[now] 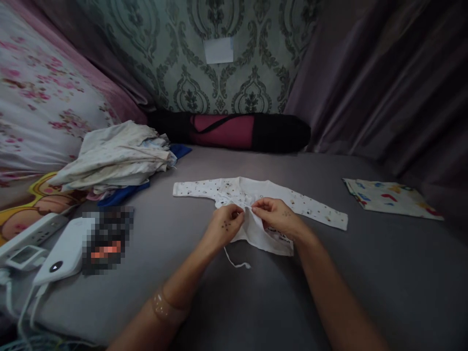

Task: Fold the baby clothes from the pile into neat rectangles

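Note:
A small white baby shirt [265, 239] with a scattered dark print lies on the grey sheet, its long sleeves spread to both sides. My left hand [225, 225] is closed in a pinch at the middle of its front. Facing it, my right hand [280, 217] pinches the cloth a short way to the right, lifting a fold of the front panel. Whether a tie string is also between my fingers is too small to tell. One thin white tie string [236, 264] trails from the shirt onto the sheet below my left hand.
Rumpled pale clothes [120, 151] are piled at the back left. A folded printed cloth [393, 197] lies on the right. At the left edge are a white power bank [68, 248], a power strip [34, 236] and cables. A black and maroon bag [223, 130] lies along the wall.

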Motion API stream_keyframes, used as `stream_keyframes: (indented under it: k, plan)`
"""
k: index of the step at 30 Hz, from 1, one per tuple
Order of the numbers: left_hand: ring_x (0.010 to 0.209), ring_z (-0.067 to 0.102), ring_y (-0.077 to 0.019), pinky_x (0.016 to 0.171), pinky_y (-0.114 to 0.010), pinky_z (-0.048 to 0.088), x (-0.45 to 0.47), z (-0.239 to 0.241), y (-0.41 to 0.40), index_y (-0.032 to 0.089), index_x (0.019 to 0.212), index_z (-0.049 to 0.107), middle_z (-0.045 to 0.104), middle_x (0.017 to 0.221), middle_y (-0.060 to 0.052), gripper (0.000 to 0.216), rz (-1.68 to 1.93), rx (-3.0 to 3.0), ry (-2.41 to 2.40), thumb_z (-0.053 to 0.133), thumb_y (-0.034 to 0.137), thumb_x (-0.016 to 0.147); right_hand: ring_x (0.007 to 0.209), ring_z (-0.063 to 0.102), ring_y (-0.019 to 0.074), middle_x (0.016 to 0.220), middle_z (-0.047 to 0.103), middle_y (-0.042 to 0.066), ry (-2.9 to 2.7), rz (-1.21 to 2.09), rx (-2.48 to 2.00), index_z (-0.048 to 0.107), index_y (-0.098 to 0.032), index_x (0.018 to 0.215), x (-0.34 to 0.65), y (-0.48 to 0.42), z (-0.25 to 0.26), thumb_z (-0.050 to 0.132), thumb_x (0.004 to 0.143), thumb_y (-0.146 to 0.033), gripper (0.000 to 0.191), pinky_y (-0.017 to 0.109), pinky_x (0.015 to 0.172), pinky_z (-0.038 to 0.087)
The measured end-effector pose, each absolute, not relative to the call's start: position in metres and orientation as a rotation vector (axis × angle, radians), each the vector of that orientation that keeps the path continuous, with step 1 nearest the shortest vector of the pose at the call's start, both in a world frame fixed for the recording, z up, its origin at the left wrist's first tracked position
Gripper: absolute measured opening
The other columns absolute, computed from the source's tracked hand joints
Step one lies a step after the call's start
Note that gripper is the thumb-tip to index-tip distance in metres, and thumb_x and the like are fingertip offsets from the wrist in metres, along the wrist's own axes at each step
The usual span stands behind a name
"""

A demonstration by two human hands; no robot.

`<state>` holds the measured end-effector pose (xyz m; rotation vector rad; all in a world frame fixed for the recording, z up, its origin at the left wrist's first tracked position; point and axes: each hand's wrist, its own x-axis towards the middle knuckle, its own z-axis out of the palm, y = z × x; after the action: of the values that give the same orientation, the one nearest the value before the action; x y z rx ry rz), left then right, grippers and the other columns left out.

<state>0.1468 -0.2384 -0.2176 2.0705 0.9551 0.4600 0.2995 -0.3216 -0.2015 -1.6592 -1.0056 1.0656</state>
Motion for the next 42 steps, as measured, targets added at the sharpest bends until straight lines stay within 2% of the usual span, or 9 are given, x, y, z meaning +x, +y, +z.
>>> stream_keyframes:
  k: [5, 8, 12, 14, 19, 24, 28, 33, 42]
  plan:
    - [0.074, 0.061, -0.0155, 0.067, -0.024, 0.044, 0.161, -0.234, -0.257, 0.016, 0.094, 0.068, 0.069, 0.081, -0.003, 0.024, 0.484, 2.057, 0.798, 0.046, 0.021, 0.084, 0.047, 0.049, 0.0078, 0.060, 0.055, -0.004, -1.047, 1.039, -1.684, 0.061, -0.016, 0.089, 0.297, -0.321, -0.198, 0.057, 0.080, -0.028, 0.015, 0.018, 0.044, 0.038]
    - [0.081, 0.060, -0.0167, 0.072, -0.025, 0.044, 0.161, -0.236, -0.264, 0.015, 0.087, 0.067, 0.067, 0.089, -0.005, 0.021, 0.406, 2.207, 0.625, 0.048, 0.013, 0.078, 0.047, 0.050, 0.0086, 0.059, 0.055, -0.004, -1.096, 1.040, -1.696, 0.060, -0.017, 0.088, 0.295, -0.320, -0.204, 0.056, 0.079, -0.027, 0.014, 0.019, 0.045, 0.037]
    - [0.063, 0.053, -0.0126, 0.058, -0.021, 0.038, 0.143, -0.218, -0.252, 0.015, 0.071, 0.066, 0.061, 0.067, -0.001, 0.019, 0.073, 2.254, 0.422, 0.047, 0.012, 0.074, 0.047, 0.048, 0.0090, 0.054, 0.054, -0.004, -1.272, 1.048, -1.757, 0.064, -0.016, 0.080, 0.293, -0.322, -0.212, 0.052, 0.081, -0.029, 0.018, 0.019, 0.045, 0.034]
    - [0.055, 0.049, -0.0104, 0.051, -0.020, 0.034, 0.133, -0.208, -0.236, 0.015, 0.071, 0.066, 0.056, 0.059, 0.002, 0.021, -0.038, 2.193, 0.420, 0.046, 0.015, 0.077, 0.049, 0.048, 0.0093, 0.052, 0.054, -0.003, -1.427, 1.056, -1.806, 0.065, -0.016, 0.072, 0.295, -0.323, -0.212, 0.050, 0.082, -0.031, 0.024, 0.019, 0.045, 0.032]
    - [0.060, 0.057, -0.0127, 0.056, -0.021, 0.042, 0.143, -0.198, -0.187, 0.013, 0.086, 0.069, 0.066, 0.071, -0.003, 0.025, 0.167, 2.180, 0.670, 0.047, 0.023, 0.082, 0.052, 0.052, 0.0110, 0.058, 0.062, 0.000, -1.546, 0.929, -1.976, 0.067, -0.016, 0.068, 0.313, -0.310, -0.207, 0.050, 0.084, -0.031, 0.028, 0.021, 0.048, 0.032]
    - [0.085, 0.063, -0.0173, 0.079, -0.026, 0.047, 0.195, -0.212, -0.148, 0.016, 0.100, 0.070, 0.070, 0.093, -0.007, 0.029, 0.300, 2.557, 0.608, 0.046, 0.015, 0.083, 0.090, 0.063, 0.0193, 0.097, 0.071, 0.008, -1.453, 0.423, -2.253, 0.070, -0.020, 0.100, 0.324, -0.276, -0.210, 0.045, 0.090, -0.026, 0.029, 0.026, 0.073, 0.042]
    - [0.094, 0.062, -0.0184, 0.084, -0.026, 0.046, 0.219, -0.229, -0.131, 0.019, 0.110, 0.068, 0.066, 0.106, -0.009, 0.037, 0.160, 2.698, 0.520, 0.049, 0.009, 0.080, 0.108, 0.059, 0.0219, 0.118, 0.066, 0.010, -1.454, 0.371, -2.367, 0.058, -0.023, 0.127, 0.323, -0.264, -0.226, 0.040, 0.093, -0.024, 0.039, 0.030, 0.086, 0.041]
    - [0.093, 0.061, -0.0158, 0.085, -0.023, 0.045, 0.221, -0.240, -0.119, 0.017, 0.093, 0.072, 0.067, 0.100, -0.007, 0.028, 0.113, 2.673, 0.275, 0.050, 0.009, 0.078, 0.107, 0.059, 0.0233, 0.116, 0.065, 0.010, -1.550, 0.322, -2.426, 0.057, -0.025, 0.124, 0.324, -0.264, -0.238, 0.042, 0.092, -0.023, 0.036, 0.031, 0.085, 0.041]
    - [0.085, 0.058, -0.0151, 0.080, -0.025, 0.044, 0.218, -0.239, -0.117, 0.016, 0.095, 0.062, 0.064, 0.093, -0.005, 0.023, 0.162, 2.697, 0.240, 0.044, 0.011, 0.083, 0.089, 0.059, 0.0184, 0.098, 0.066, 0.005, -1.519, 0.437, -2.299, 0.054, -0.024, 0.104, 0.334, -0.267, -0.230, 0.044, 0.090, -0.023, 0.017, 0.026, 0.069, 0.035]
